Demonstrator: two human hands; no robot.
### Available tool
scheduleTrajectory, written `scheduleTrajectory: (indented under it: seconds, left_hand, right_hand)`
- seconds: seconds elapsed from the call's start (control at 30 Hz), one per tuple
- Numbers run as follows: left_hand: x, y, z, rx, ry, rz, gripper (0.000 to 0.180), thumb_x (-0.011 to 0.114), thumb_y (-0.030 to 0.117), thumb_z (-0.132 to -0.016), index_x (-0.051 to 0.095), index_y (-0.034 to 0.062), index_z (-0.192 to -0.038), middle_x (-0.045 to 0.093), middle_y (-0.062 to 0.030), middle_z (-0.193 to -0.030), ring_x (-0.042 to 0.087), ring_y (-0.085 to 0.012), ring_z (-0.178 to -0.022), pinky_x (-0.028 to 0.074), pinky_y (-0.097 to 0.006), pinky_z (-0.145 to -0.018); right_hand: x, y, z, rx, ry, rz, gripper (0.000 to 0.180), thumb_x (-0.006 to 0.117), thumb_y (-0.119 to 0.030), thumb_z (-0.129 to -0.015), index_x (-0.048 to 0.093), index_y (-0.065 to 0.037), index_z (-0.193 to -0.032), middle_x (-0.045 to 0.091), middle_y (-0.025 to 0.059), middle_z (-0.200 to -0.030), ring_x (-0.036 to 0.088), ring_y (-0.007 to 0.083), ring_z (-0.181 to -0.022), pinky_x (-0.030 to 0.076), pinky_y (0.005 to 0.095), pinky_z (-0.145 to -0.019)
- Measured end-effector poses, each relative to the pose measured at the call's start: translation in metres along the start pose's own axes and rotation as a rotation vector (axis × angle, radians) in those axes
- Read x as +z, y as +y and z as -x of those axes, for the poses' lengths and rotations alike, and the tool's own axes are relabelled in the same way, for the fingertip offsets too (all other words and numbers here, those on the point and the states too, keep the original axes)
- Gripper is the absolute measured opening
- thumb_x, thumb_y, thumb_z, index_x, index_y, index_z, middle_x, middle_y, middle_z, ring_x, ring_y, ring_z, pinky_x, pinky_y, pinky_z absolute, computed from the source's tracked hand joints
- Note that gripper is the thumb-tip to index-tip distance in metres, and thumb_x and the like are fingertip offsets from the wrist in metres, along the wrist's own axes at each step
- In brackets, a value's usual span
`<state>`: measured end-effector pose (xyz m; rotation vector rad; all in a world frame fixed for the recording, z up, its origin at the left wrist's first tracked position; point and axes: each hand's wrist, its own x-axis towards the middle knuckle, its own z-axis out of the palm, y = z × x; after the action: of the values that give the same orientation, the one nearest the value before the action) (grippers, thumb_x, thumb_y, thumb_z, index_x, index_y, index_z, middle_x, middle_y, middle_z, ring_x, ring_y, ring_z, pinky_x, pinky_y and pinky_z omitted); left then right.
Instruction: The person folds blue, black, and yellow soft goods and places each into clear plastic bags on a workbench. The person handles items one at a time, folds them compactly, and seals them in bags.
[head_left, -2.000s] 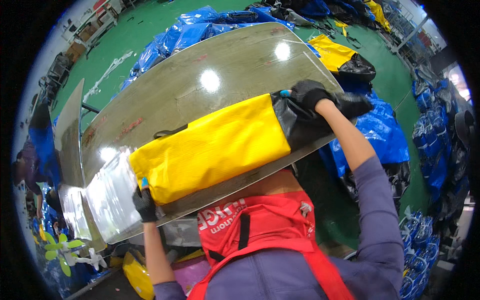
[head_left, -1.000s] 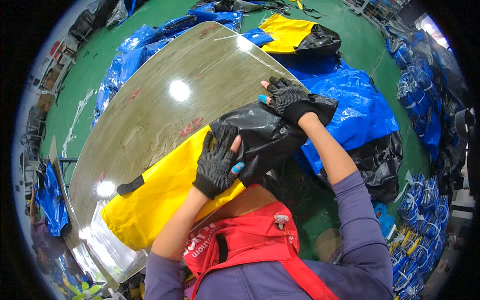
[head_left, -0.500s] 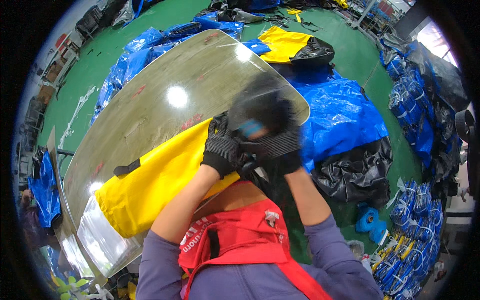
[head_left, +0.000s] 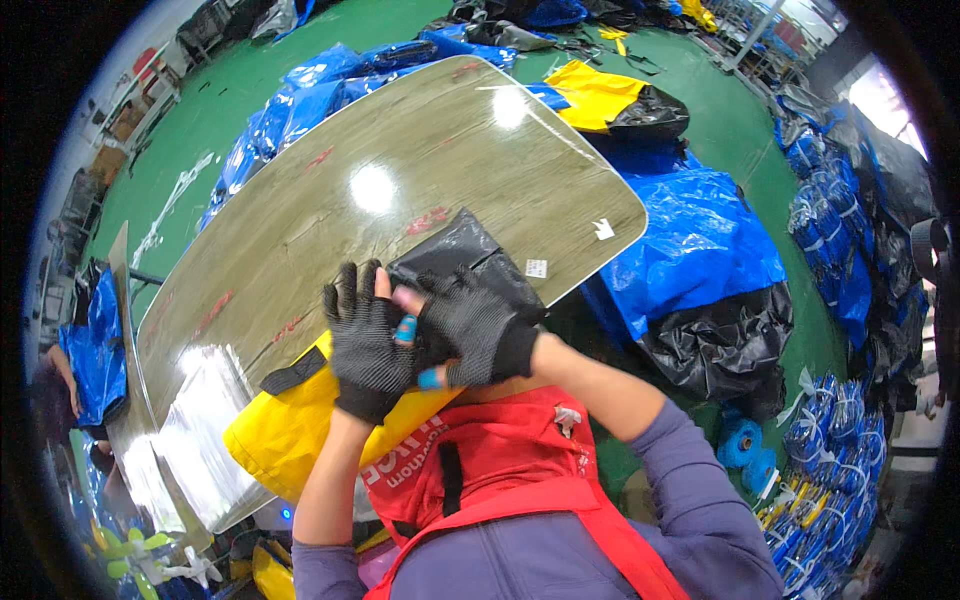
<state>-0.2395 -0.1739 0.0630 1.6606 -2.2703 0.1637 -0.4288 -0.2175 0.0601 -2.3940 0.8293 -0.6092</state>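
A yellow bag-like piece [head_left: 285, 435] with a black strap [head_left: 295, 372] lies along the near edge of the table. Its glossy black end [head_left: 475, 250] is spread over the wooden-patterned tabletop. My left hand [head_left: 368, 350], in a dark ribbed glove, rests where the yellow meets the black, fingers stretched upward. Crossing close beside it, my right hand [head_left: 480, 335] lies flat on the black part with its fingers pointing left. Both gloves leave some fingertips bare, and blue tape wraps some fingers. Neither hand grips anything visible.
Clear plastic sheets [head_left: 200, 440] lie at the table's [head_left: 290, 215] left end. A small white label [head_left: 536, 268] sits near the right edge. Blue and black bags [head_left: 690, 240] are heaped on the right floor, by blue thread spools [head_left: 740, 443] and tied bundles [head_left: 835, 450].
The black end, blurred and raised at my right hand before, now lies flat on the table. Both hands have opened out over it, and the yellow part has slid off the plastic sheets.
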Motion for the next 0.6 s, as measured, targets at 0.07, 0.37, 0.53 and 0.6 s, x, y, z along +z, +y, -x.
scheduleTrajectory:
  seconds: [0.07,0.37,0.53,0.6]
  left_hand:
    - [0.026,-0.002,0.001,0.013,-0.225,0.120,0.075,0.057,0.035,-0.084,0.031,-0.0081,-0.139,0.035,-0.0265,-0.144,0.025,-0.0455,-0.137,0.011,-0.057,-0.113]
    - [0.081,-0.027,0.014,0.021,-0.144,0.404,0.070,0.057,0.036,-0.084,0.038,-0.0024,-0.138,0.041,-0.0260,-0.140,0.038,-0.0448,-0.129,0.020,-0.050,-0.113]
    - [0.018,-0.102,0.104,-0.449,-0.407,-0.146,0.069,0.056,0.038,-0.087,0.036,-0.0007,-0.141,0.033,-0.0224,-0.148,0.028,-0.0377,-0.139,0.014,-0.049,-0.116]
    - [-0.002,-0.128,0.152,-0.529,-0.306,-0.501,0.072,0.056,0.038,-0.087,0.033,-0.0035,-0.141,0.033,-0.0263,-0.147,0.025,-0.0369,-0.140,0.015,-0.052,-0.114]
  right_hand:
    - [-0.003,0.023,-0.003,0.173,0.013,-0.056,0.071,0.059,-0.042,-0.081,0.043,0.000,-0.136,0.041,0.0272,-0.139,0.034,0.0429,-0.133,0.019,0.0519,-0.113]
    - [0.067,0.026,-0.036,0.263,-0.016,0.270,0.069,0.053,-0.037,-0.082,0.043,0.006,-0.135,0.041,0.0317,-0.137,0.033,0.0433,-0.134,0.016,0.0564,-0.113]
    - [0.073,-0.006,-0.044,0.107,-0.090,0.371,0.072,0.051,-0.041,-0.082,0.038,-0.001,-0.142,0.045,0.0257,-0.138,0.035,0.0434,-0.133,0.014,0.0620,-0.110]
    - [0.078,-0.019,-0.048,0.176,-0.151,0.390,0.073,0.052,-0.041,-0.082,0.037,-0.002,-0.142,0.042,0.0250,-0.140,0.031,0.0465,-0.134,0.011,0.0676,-0.107]
